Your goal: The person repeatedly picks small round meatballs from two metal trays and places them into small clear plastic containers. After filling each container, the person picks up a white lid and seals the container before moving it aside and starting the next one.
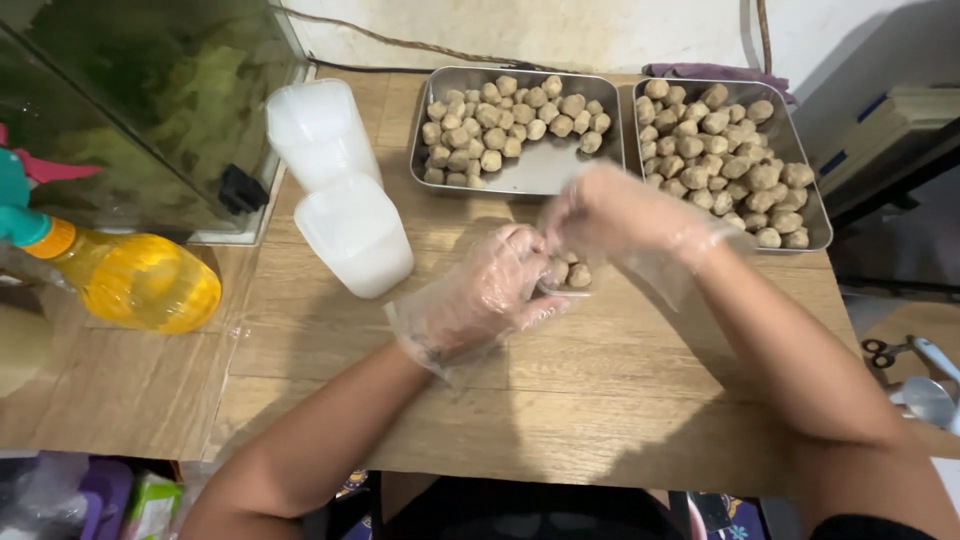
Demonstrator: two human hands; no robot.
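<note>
Green packet (152, 505) bottom left (beside purple one (105, 495))

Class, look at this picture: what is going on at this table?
A person in thin plastic gloves works at a wooden table. The left hand steadies a small clear container of brown balls; the blurred right hand is just above it. Behind stand two metal trays of the same balls, with stacked white tubs alongside.
</note>
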